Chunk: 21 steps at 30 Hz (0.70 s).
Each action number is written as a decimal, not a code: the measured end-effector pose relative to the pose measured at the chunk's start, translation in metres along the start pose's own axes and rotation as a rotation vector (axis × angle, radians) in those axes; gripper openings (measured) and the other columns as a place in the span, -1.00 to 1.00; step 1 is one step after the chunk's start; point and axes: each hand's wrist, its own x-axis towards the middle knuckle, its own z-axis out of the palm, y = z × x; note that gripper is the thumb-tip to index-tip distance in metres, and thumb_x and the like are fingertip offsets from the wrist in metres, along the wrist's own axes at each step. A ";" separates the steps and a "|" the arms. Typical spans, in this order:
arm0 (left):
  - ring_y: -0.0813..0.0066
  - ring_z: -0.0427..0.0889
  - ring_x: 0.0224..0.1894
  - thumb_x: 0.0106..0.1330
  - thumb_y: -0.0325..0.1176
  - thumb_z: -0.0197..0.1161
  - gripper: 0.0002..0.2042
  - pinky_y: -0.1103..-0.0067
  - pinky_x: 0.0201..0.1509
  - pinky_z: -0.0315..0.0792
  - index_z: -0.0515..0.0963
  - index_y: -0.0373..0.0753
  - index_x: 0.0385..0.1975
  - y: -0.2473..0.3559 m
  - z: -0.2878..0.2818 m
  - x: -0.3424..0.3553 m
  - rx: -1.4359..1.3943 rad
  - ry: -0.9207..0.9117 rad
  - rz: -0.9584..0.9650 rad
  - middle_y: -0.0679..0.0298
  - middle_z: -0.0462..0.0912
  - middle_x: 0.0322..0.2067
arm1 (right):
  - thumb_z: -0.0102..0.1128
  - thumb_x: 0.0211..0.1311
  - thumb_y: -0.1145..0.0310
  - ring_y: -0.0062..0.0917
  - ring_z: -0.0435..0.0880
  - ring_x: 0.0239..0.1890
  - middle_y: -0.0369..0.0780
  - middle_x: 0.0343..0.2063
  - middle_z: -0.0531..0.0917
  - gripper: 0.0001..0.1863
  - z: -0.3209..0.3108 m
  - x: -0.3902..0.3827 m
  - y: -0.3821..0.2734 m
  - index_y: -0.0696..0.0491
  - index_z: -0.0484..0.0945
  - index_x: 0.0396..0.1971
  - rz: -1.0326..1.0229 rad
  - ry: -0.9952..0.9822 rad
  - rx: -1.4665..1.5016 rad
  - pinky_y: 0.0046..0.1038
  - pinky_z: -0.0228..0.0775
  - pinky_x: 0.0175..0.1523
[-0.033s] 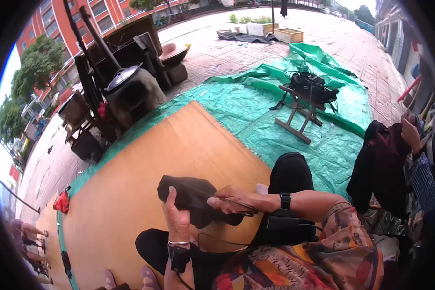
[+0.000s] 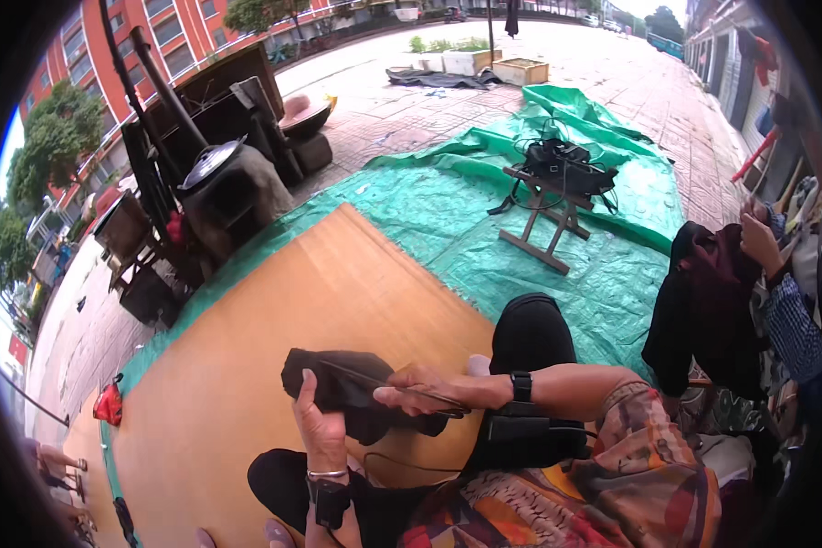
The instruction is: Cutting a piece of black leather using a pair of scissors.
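A dark brown-black piece of cloth is bunched in my left hand, thumb raised against its near side, the other fingers partly hidden. My right hand is closed round a long, thin, dark metal scissors-like tool. Its thin front end reaches left over the cloth, and a looped rear end shows below my right wrist. Whether it cuts or only touches the cloth I cannot tell. The cloth hangs above a tan wooden board, between my black-clad knees.
A green tarp spreads beyond the board, bearing a wooden folding stool with a black bag on it. A sooty stove stands left. At right, a person's hand holds dark maroon cloth. A red bag lies at the left edge.
The view has shifted, so the whole scene sits slightly further left. The tool's front end now shows extended across the cloth, where before less of it showed. Both hands keep their holds.
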 end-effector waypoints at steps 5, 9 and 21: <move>0.34 0.54 -0.08 0.18 -0.25 0.26 -0.71 0.39 0.09 0.37 0.52 -0.24 -0.16 -0.008 -0.005 0.003 0.018 0.016 -0.010 0.26 0.60 -0.16 | -0.07 0.15 -0.28 -0.68 0.35 -0.75 -0.34 -0.79 0.40 -0.36 0.005 0.007 0.027 0.11 0.46 -0.59 -0.043 0.049 0.050 -0.58 0.13 -0.66; 0.33 0.54 -0.09 0.16 -0.21 0.28 -0.68 0.38 0.06 0.38 0.52 -0.26 -0.17 -0.010 -0.007 0.004 0.046 0.035 -0.008 0.25 0.59 -0.16 | -0.04 0.15 -0.26 -0.71 0.33 -0.76 -0.35 -0.79 0.39 -0.38 0.006 0.004 0.026 0.09 0.43 -0.62 -0.086 0.023 0.120 -0.58 0.10 -0.67; 0.28 0.53 -0.13 0.19 -0.24 0.24 -0.65 0.36 0.01 0.42 0.45 -0.35 -0.14 -0.009 0.006 0.001 0.066 0.090 0.002 0.16 0.55 -0.18 | -0.06 0.16 -0.26 -0.68 0.33 -0.74 -0.34 -0.78 0.40 -0.38 0.003 0.006 0.021 0.11 0.45 -0.56 -0.035 0.035 0.077 -0.56 0.10 -0.64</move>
